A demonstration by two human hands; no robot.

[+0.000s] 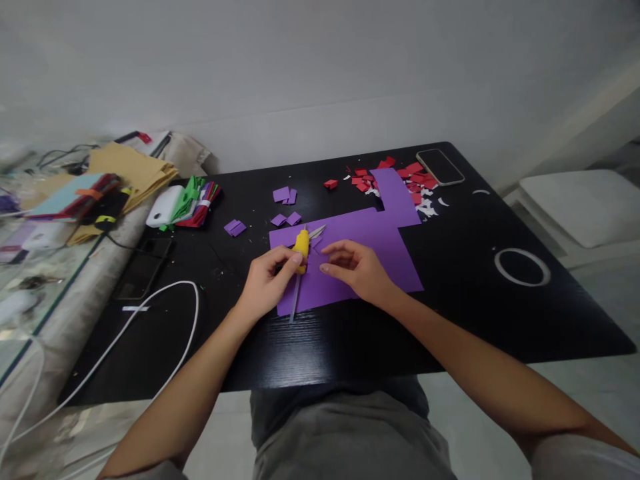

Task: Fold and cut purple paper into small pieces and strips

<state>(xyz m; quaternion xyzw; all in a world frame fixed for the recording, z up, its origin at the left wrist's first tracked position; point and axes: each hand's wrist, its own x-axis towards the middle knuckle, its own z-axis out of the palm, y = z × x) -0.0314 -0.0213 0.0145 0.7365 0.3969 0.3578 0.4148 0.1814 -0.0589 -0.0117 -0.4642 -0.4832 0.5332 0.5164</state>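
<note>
Pale wall (320, 73) standing behind; black worktop (490, 320) running below it, reflecting some light near its front edge.

Item: purple sheet (387, 260), one, lying flat on the worktop in front of the seated person.
Item: yellow glue gun (302, 245), one, resting over the left part of the purple sheet; a pale rod (295, 300) is extending from it toward the person, past the sheet's near edge.
Item: left hand (267, 280), closing on the yellow glue gun, thumb pressing its near side.
Item: right hand (357, 267), hovering over or resting on the purple sheet (I am unable to tell which), thumb and fingertips standing apart; whether anything tiny is sitting between them, I cannot tell.
Item: scissors, blades (318, 231) showing just beside the glue gun and pointing away to the right; handles hiding from my view.
Item: small purple pieces (285, 195), several, lying in three groups beyond the sheet and to its left.
Item: purple strip (397, 200), lying across red pieces (423, 179) and white scraps (429, 208), its near end meeting the sheet.
Item: phones, two, one (440, 167) lying at the far right corner, one (143, 270) at left near a looping white cable (195, 313).
Item: pale ring (523, 267), lying at right, well apart from both hands.
</note>
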